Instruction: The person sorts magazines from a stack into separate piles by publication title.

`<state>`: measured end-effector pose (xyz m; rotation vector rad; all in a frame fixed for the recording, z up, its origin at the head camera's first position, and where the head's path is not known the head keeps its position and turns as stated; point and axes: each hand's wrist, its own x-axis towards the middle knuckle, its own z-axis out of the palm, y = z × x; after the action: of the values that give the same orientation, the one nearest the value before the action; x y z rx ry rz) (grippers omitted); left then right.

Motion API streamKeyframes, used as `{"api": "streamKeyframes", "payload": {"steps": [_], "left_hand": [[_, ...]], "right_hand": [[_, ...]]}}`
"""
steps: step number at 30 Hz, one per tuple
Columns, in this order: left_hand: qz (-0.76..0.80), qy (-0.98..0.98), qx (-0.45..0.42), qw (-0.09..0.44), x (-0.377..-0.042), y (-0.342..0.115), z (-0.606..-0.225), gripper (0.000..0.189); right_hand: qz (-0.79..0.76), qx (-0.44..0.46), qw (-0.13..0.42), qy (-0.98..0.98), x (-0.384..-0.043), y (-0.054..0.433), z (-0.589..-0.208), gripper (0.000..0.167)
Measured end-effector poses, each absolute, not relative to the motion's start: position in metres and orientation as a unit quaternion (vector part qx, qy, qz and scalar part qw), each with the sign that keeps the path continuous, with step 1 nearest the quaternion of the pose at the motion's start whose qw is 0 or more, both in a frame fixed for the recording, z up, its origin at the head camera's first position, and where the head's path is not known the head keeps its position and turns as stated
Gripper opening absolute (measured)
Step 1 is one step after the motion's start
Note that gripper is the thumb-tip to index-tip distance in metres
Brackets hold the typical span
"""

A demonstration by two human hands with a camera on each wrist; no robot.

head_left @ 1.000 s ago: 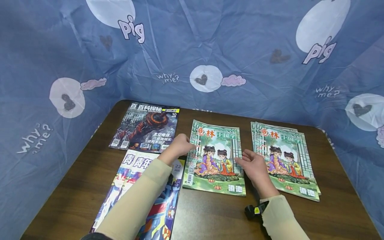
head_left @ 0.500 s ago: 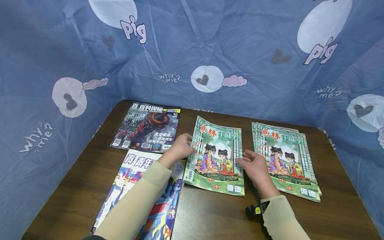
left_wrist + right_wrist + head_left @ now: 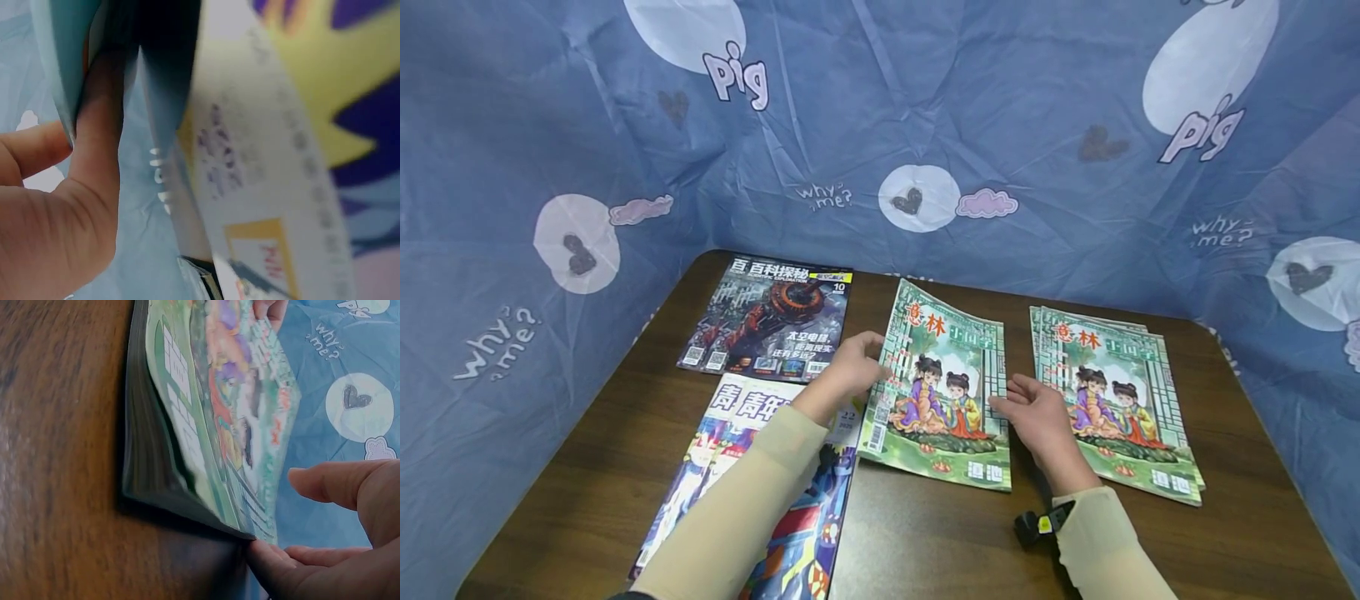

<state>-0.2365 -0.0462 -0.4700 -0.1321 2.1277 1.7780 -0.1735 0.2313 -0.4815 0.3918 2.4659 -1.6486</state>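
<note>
In the head view a green illustrated magazine point(image 3: 940, 400) lies at mid-table, its left side and upper left corner raised. My left hand point(image 3: 850, 367) pinches its left edge; in the left wrist view a finger point(image 3: 100, 125) and thumb grip either side of the edge. My right hand point(image 3: 1037, 417) is at the right edge, fingers fairly straight. The right wrist view shows one fingertip point(image 3: 262, 553) touching the edge, while another digit point(image 3: 312, 481) stands apart from the cover. Beside this hand lies a stack of matching green magazines point(image 3: 1112, 400).
Dark space-themed magazines point(image 3: 767, 312) overlap at the back left. Colourful magazines point(image 3: 808, 508) lie in front of them, partly under the left sleeve point(image 3: 745, 500). A blue patterned cloth point(image 3: 880, 125) hangs behind the brown wooden table point(image 3: 925, 542).
The left side of the middle magazine has risen, its upper left corner lifting away and rightward, its cover bending. My left hand has shifted only slightly. My right hand has stayed nearly still.
</note>
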Motion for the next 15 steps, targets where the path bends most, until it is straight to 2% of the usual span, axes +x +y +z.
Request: {"api": "streamKeyframes", "payload": {"steps": [9, 15], "left_hand": [[0.685, 0.702, -0.053, 0.188, -0.234, -0.050, -0.460, 0.051], [0.703, 0.683, -0.042, 0.194, -0.229, -0.053, -0.452, 0.051]], "right_hand": [[-0.554, 0.127, 0.080, 0.819, -0.174, 0.233, -0.482, 0.075], [-0.559, 0.123, 0.103, 0.813, -0.175, 0.241, -0.482, 0.081]]}}
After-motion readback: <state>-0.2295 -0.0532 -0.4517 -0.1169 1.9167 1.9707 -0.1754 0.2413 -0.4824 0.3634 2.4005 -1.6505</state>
